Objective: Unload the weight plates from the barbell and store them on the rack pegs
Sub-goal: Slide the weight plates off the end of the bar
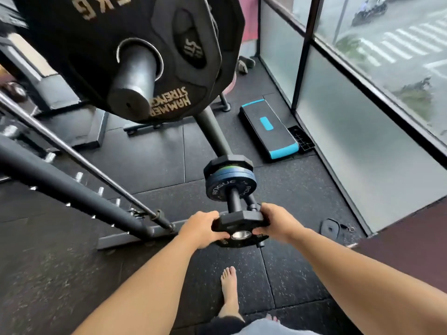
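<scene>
Head view: a small black many-sided rubber weight plate [240, 223] with a bright steel centre hole is being gripped from both sides, the left hand [203, 228] curled around its left edge and the right hand [274, 221] curled around its right edge, thumbs over the near face. The plate is being held at the tip of a short dark steel rack peg [234, 200]; whether the hole is already threaded on cannot be told. Further along the peg, a blue-edged round plate marked ROGUE [228, 187] and other small plates are being stored. Above, a large black plate lettered HAMMER STRENGTH [125, 52] is hanging on a thick grey sleeve [135, 78].

Likely trouble: if the hole is being tilted against the peg, the plate is probably being jammed. A finger is being risked between this plate and the ROGUE one. A bare foot [229, 292] is being kept almost directly beneath, so a slip is being made costly.
</scene>
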